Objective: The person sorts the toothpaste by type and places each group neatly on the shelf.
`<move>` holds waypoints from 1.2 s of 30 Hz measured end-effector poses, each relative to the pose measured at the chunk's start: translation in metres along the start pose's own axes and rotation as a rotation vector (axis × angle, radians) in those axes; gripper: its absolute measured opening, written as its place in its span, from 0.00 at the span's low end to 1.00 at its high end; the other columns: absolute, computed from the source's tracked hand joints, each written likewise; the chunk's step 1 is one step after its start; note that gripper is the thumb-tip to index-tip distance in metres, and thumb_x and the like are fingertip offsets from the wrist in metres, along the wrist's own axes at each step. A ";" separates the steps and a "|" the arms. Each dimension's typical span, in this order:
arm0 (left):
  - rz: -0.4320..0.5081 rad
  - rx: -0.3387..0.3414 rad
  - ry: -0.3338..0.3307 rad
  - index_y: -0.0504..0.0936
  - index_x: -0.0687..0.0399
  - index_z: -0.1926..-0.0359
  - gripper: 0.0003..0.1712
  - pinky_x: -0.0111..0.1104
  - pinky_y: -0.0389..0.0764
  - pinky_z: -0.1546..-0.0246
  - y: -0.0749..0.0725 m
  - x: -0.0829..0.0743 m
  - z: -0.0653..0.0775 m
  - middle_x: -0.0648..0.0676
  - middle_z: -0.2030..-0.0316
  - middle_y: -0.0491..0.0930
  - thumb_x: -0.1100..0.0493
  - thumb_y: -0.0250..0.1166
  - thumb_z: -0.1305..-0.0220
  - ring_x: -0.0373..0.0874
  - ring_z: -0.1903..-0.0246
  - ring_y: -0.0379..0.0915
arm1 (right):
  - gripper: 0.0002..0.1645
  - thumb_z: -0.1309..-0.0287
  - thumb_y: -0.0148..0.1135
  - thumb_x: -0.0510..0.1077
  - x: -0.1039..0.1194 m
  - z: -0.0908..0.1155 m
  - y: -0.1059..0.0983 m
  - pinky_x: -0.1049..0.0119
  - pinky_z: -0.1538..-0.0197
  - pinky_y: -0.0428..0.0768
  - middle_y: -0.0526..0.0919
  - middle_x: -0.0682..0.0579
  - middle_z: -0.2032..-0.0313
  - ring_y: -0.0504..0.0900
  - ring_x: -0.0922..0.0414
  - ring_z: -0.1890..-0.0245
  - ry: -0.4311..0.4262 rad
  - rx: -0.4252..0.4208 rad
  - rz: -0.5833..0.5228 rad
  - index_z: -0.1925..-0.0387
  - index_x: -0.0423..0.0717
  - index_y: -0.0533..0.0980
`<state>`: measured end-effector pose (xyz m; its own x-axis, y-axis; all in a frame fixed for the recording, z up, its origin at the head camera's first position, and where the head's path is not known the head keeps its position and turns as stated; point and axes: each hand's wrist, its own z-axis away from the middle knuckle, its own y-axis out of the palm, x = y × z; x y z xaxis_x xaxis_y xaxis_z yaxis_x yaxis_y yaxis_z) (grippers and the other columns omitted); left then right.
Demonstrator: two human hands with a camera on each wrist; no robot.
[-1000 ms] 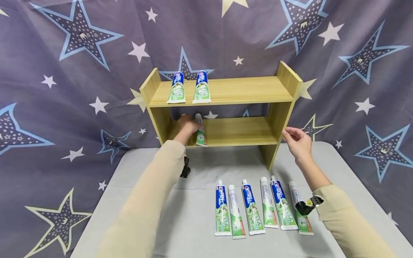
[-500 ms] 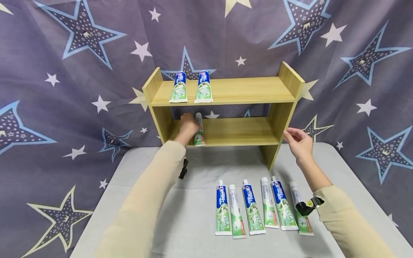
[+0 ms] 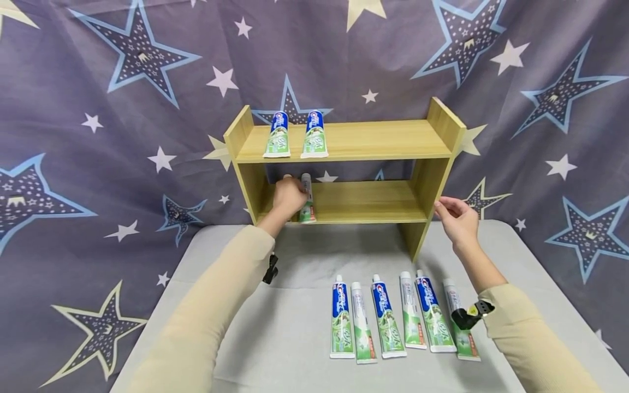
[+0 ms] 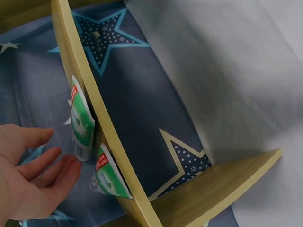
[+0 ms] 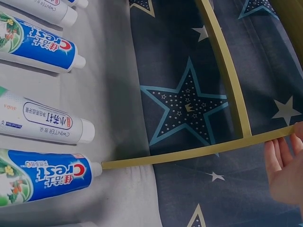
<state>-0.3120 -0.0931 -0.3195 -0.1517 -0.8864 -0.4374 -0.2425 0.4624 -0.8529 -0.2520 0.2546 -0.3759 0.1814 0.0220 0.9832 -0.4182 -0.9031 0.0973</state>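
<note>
A wooden shelf (image 3: 373,201) stands at the table's back. On its middle board lie two white-and-green toothpaste tubes (image 4: 83,120), both at the left end. My left hand (image 3: 290,195) is beside them, its fingers loosely bent and holding nothing in the left wrist view. In the head view it hides most of the left tube, while the right tube (image 3: 308,212) shows. My right hand (image 3: 459,221) pinches the front edge of the shelf's right side panel between thumb and fingers. Two blue-and-green Crest toothpaste tubes (image 3: 278,136) lie on the top board, toward the left.
Several toothpaste tubes lie in a row on the grey-covered table (image 3: 285,333), Crest tubes (image 3: 387,319) alternating with white-and-green tubes (image 3: 362,327). The rightmost tube (image 3: 466,341) is partly under the right wrist's camera (image 3: 472,315). A star-patterned curtain (image 3: 393,60) hangs behind the shelf.
The right tube on the middle board has straightened, its foot shifting left. My left hand has drawn back slightly from the tubes. My right hand stays at the panel; the head view shifted slightly.
</note>
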 end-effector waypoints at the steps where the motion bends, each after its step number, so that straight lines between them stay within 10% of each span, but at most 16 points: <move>1: 0.031 0.000 -0.008 0.86 0.60 0.72 0.08 0.43 0.84 0.61 0.000 0.000 0.003 0.60 0.64 0.85 0.61 0.62 0.45 0.54 0.65 0.81 | 0.11 0.43 0.63 0.33 0.000 0.000 0.000 0.86 0.69 0.80 0.81 0.70 0.79 0.80 0.74 0.76 0.002 0.001 -0.004 0.73 0.53 0.77; 19: 0.288 -0.061 0.018 0.83 0.60 0.53 0.13 0.45 0.80 0.46 -0.022 0.016 0.058 0.60 0.53 0.84 0.59 0.62 0.37 0.53 0.49 0.79 | 0.06 0.42 0.61 0.34 0.007 0.010 0.000 0.87 0.68 0.80 0.80 0.72 0.79 0.80 0.75 0.76 0.013 0.016 0.092 0.66 0.47 0.78; 32: 0.498 -0.305 0.128 0.83 0.62 0.58 0.09 0.42 0.83 0.53 -0.031 0.058 0.080 0.60 0.60 0.86 0.63 0.64 0.38 0.52 0.60 0.82 | 0.21 0.35 0.55 0.38 -0.010 0.042 -0.019 0.85 0.63 0.81 0.76 0.82 0.75 0.78 0.82 0.73 -0.068 0.182 0.352 0.46 0.25 0.71; 36: 0.561 -0.364 0.133 0.83 0.63 0.58 0.09 0.37 0.83 0.55 -0.037 0.068 0.086 0.61 0.61 0.86 0.64 0.64 0.38 0.52 0.62 0.83 | 0.20 0.35 0.57 0.39 -0.019 0.057 -0.020 0.84 0.63 0.82 0.85 0.62 0.68 0.77 0.82 0.72 -0.100 0.243 0.466 0.47 0.27 0.73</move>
<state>-0.2305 -0.1729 -0.3422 -0.4597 -0.5104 -0.7267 -0.3963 0.8502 -0.3465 -0.1965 0.2483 -0.4050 0.1146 -0.4352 0.8930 -0.2586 -0.8810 -0.3962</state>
